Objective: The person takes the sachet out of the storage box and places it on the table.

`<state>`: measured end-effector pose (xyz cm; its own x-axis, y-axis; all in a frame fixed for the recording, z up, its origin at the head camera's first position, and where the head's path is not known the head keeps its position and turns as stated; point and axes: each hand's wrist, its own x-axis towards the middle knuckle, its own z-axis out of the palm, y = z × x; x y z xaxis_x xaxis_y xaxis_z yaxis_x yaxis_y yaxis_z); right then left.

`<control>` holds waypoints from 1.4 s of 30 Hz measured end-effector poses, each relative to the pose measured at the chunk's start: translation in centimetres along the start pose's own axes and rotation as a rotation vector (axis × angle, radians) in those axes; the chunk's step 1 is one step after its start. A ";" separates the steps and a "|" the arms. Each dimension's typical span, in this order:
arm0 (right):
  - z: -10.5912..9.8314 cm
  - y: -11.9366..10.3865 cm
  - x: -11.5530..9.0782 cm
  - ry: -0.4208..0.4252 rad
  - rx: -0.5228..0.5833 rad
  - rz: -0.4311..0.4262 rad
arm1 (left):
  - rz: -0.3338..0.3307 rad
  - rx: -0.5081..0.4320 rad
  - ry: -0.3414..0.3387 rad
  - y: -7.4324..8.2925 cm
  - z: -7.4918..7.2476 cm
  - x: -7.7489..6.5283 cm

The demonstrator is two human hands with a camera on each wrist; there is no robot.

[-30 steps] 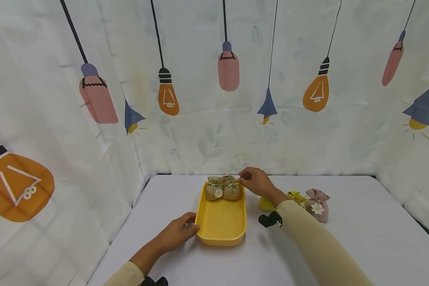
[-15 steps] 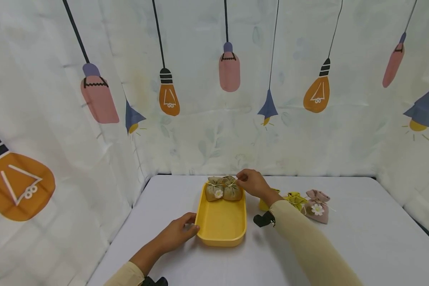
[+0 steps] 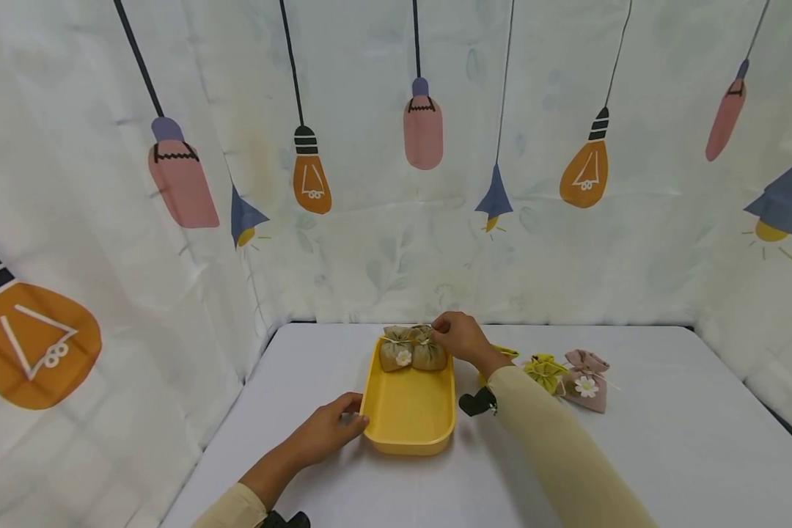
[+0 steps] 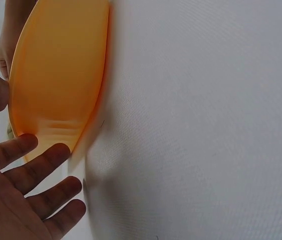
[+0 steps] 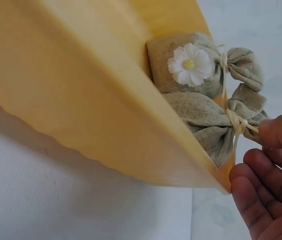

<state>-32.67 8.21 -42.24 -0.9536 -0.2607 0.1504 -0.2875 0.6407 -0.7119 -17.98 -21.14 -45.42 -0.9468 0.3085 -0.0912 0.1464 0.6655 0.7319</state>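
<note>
Right hand (image 3: 462, 336): thumb and finger pinch the tie string (image 5: 236, 122).
Plain bag (image 3: 427, 357): just left of my pinch, in yellow tray (image 3: 405, 418), beside flowered bag (image 3: 391, 357).
Left hand (image 3: 326, 434): near-straight fingers touch tray's side.
Change: right hand has shifted slightly left; bags unmoved. Reads as adjusting, not carrying.
Pink bag (image 3: 594, 401): right of my pinch.

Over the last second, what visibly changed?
The right hand shifted slightly left at the neck of the right olive bag; its sleeve now covers less of the yellow bag beside the pink one. The left hand, tray and left olive bag stayed put.
</note>
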 end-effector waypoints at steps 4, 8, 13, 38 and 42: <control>0.0 0.1 0.1 0.013 -0.026 -0.022 | 0.002 0.002 0.004 0.0 -0.1 0.0; -0.1 0.1 0.0 0.018 -0.036 -0.037 | -0.003 0.001 0.005 0.0 0.0 0.0; -0.4 -0.2 -0.6 0.021 -0.013 -0.048 | -0.015 -0.010 0.000 0.0 0.1 -0.1; -3.3 -2.1 -1.7 0.128 0.116 -0.131 | -0.004 0.012 0.012 -0.1 0.1 -0.1; -4.2 -2.5 -2.0 0.120 0.123 -0.132 | 0.001 0.014 0.012 0.0 0.0 -0.2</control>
<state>-30.46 10.16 -37.93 -0.9144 -0.2441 0.3230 -0.4044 0.5116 -0.7581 -17.83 -21.15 -45.38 -0.9502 0.3005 -0.0823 0.1509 0.6750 0.7222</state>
